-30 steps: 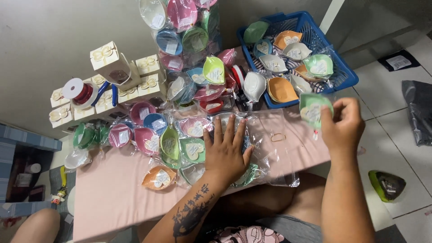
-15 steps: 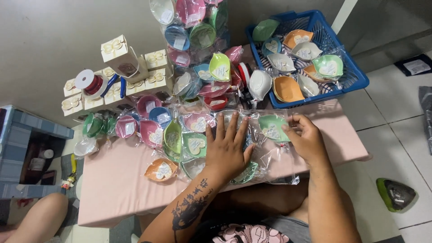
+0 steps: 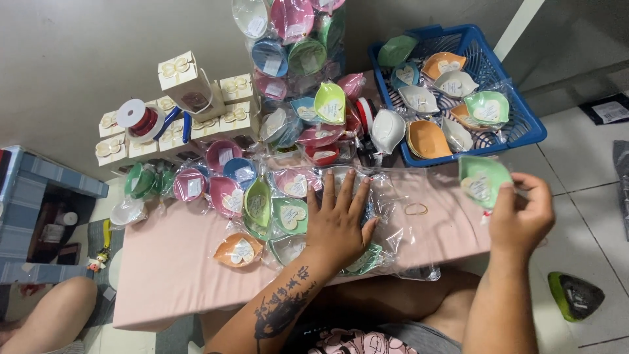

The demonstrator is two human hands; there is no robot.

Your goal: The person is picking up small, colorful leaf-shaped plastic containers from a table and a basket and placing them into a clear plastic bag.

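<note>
A person seated at a low pink desk [image 3: 170, 262] is working through a spread of small leaf-shaped dishes in clear wrapping. The left hand [image 3: 337, 223] is lying flat with its fingers spread wide, pressing down on a pile of clear plastic bags [image 3: 393, 223] near the middle of the desk. The right hand [image 3: 521, 219] is hovering off the desk's right end, its fingers pinched around a wrapped green dish [image 3: 483, 180] that is being held in the air just below the blue basket [image 3: 524, 124]. That basket is sitting at the far right corner and is carrying more dishes in orange, white and green. A thin rubber band [image 3: 415, 210] is lying on the desk between the two hands. To the left of the left hand, wrapped dishes in pink, blue, green and orange [image 3: 239, 251] are crowding the desktop, and a further bundle of bagged dishes [image 3: 288, 39] is standing up at the back. A row of small cream gift boxes [image 3: 187, 82] and a spool of red ribbon [image 3: 139, 117] are sitting at the far left. A bare knee [image 3: 52, 314] is showing at the lower left corner.
</note>
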